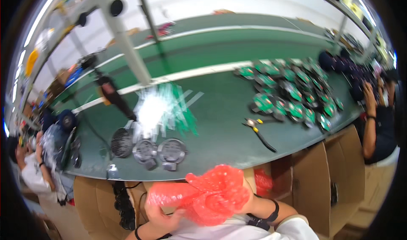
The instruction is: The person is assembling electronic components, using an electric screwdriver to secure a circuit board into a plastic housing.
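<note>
Red bubble wrap (212, 193), crumpled and translucent, is held in front of my body at the table's near edge. My left hand (160, 218) grips its left end from below, thumb against the film. My right hand (251, 202) is at the bunched right end, its fingers mostly hidden by the wrap. Whether anything is inside the wrap I cannot tell. Beyond it on the green table lie a dark round mesh-like part (121, 142) and two grey round parts with square tabs, the left one (145, 151) and the right one (172, 150).
White and green strips (186, 113) lie behind the round parts, beside a dark power screwdriver (113, 96). Cutting pliers (260, 135) rest near several green-labelled discs (292, 91). Cardboard boxes (345, 176) stand below the table edge. Co-workers sit at both sides.
</note>
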A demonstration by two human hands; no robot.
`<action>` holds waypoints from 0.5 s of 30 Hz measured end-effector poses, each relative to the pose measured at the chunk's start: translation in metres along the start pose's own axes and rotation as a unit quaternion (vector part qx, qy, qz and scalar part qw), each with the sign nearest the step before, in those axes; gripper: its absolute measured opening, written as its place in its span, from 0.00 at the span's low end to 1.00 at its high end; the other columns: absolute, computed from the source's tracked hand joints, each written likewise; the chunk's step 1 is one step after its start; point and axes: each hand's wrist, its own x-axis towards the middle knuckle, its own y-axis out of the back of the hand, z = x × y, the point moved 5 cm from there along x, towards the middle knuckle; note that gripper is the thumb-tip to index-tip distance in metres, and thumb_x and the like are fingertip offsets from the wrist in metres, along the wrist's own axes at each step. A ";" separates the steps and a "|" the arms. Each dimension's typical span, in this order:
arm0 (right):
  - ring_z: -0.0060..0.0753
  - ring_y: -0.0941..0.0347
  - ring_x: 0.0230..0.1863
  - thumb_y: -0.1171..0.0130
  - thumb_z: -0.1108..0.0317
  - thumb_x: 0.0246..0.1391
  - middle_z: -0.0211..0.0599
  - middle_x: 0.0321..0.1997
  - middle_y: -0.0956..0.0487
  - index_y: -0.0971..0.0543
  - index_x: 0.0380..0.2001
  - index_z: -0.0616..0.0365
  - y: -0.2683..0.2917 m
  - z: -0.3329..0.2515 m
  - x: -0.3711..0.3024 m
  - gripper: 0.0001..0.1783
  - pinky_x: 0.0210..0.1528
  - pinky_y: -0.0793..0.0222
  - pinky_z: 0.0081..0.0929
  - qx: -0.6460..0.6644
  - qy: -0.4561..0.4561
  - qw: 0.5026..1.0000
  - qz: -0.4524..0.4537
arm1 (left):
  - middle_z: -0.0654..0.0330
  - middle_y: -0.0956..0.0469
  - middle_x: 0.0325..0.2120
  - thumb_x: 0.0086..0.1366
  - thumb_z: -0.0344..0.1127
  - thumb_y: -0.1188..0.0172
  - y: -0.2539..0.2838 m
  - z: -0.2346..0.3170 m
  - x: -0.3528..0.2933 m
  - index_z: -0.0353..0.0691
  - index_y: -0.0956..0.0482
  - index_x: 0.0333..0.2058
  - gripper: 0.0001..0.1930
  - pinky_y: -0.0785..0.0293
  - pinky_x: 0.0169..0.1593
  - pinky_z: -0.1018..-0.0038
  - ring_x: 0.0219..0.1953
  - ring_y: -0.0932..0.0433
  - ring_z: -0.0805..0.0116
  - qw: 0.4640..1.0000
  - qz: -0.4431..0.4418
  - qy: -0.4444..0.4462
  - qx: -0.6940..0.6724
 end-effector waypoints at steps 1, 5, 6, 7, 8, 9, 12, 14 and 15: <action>0.39 0.24 0.59 0.27 0.74 0.57 0.46 0.60 0.24 0.31 0.56 0.59 0.010 0.002 -0.016 0.28 0.62 0.29 0.38 0.053 0.023 0.998 0.004 | 0.49 0.14 0.46 0.62 0.41 0.25 -0.010 -0.002 -0.002 0.28 0.20 0.54 0.27 0.22 0.51 0.62 0.48 0.15 0.50 0.999 -0.025 0.007 -0.022; 0.50 0.25 0.60 0.25 0.71 0.54 0.53 0.61 0.26 0.32 0.53 0.60 0.033 0.006 -0.043 0.29 0.64 0.31 0.39 -0.085 0.047 0.995 -0.006 | 0.49 0.20 0.54 0.63 0.40 0.25 -0.063 -0.019 -0.005 0.30 0.40 0.68 0.42 0.21 0.51 0.66 0.50 0.17 0.55 0.945 -0.231 0.177 -0.150; 0.50 0.25 0.60 0.25 0.71 0.54 0.53 0.61 0.26 0.32 0.53 0.60 0.041 0.010 -0.055 0.29 0.64 0.31 0.39 -0.091 0.040 0.995 0.016 | 0.49 0.20 0.54 0.61 0.39 0.24 -0.083 -0.028 -0.011 0.31 0.37 0.66 0.41 0.21 0.52 0.66 0.51 0.17 0.56 0.921 -0.311 0.193 -0.135; 0.51 0.26 0.63 0.25 0.72 0.53 0.56 0.66 0.30 0.33 0.55 0.58 0.046 0.013 -0.063 0.32 0.65 0.31 0.42 -0.144 0.043 0.989 0.016 | 0.49 0.21 0.55 0.60 0.37 0.22 -0.101 -0.033 -0.015 0.33 0.35 0.64 0.40 0.21 0.53 0.65 0.53 0.18 0.58 0.893 -0.385 0.204 -0.114; 0.52 0.28 0.66 0.24 0.73 0.52 0.58 0.71 0.34 0.34 0.58 0.56 0.050 0.014 -0.072 0.35 0.67 0.32 0.45 -0.195 0.044 0.980 0.014 | 0.49 0.18 0.50 0.57 0.34 0.21 -0.116 -0.032 -0.014 0.34 0.32 0.61 0.37 0.21 0.53 0.64 0.50 0.16 0.55 0.890 -0.348 0.248 -0.159; 0.52 0.28 0.66 0.24 0.73 0.52 0.58 0.71 0.34 0.34 0.58 0.56 0.058 0.009 -0.078 0.35 0.67 0.32 0.45 -0.194 0.041 0.980 0.028 | 0.49 0.18 0.50 0.57 0.34 0.21 -0.126 -0.033 -0.013 0.34 0.32 0.61 0.37 0.21 0.53 0.64 0.50 0.16 0.55 0.884 -0.361 0.249 -0.161; 0.49 0.28 0.66 0.25 0.72 0.52 0.53 0.69 0.32 0.34 0.62 0.58 0.078 0.007 -0.093 0.38 0.67 0.32 0.39 -0.181 0.021 0.982 0.050 | 0.49 0.16 0.43 0.56 0.29 0.23 -0.148 -0.031 -0.006 0.35 0.24 0.53 0.27 0.20 0.48 0.63 0.44 0.14 0.55 0.896 -0.377 0.199 -0.122; 0.45 0.26 0.65 0.26 0.70 0.53 0.50 0.65 0.28 0.31 0.60 0.59 0.100 0.018 -0.114 0.34 0.67 0.31 0.39 -0.142 -0.074 0.986 0.055 | 0.50 0.16 0.42 0.55 0.27 0.24 -0.156 -0.023 0.001 0.36 0.22 0.51 0.25 0.20 0.45 0.64 0.41 0.15 0.56 0.864 -0.470 0.176 -0.029; 0.41 0.25 0.64 0.27 0.68 0.54 0.47 0.61 0.23 0.28 0.59 0.60 0.116 0.026 -0.125 0.31 0.67 0.31 0.38 -0.105 -0.167 0.979 0.050 | 0.51 0.15 0.41 0.54 0.26 0.24 -0.162 -0.023 0.001 0.36 0.20 0.49 0.23 0.20 0.42 0.64 0.38 0.15 0.57 0.822 -0.547 0.146 0.062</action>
